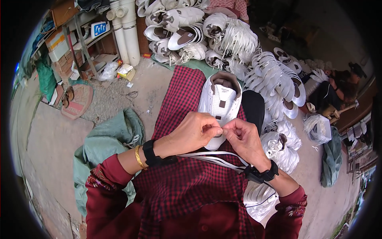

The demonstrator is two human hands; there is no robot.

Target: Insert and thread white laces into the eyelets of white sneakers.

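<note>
1. Flat white laces (209,153) could snag the black right-wrist strap (272,170).
2. Left hand (191,129) and right hand (247,139) pinch closed, contents hidden; slack fingers could slip.
3. White perforated sneaker (223,95), lying on red-black checked lap cloth (175,99), might tip if knees shift.

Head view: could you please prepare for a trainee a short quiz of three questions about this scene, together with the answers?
1. Which colour is the sack beside the left forearm?
a) black
b) green
c) yellow

2. True or false: the fingertips of the left hand and the right hand meet over the shoe.

3. Which wrist wears the gold bracelet, the left or the right?

Key: 1. b; 2. true; 3. the left.
</note>
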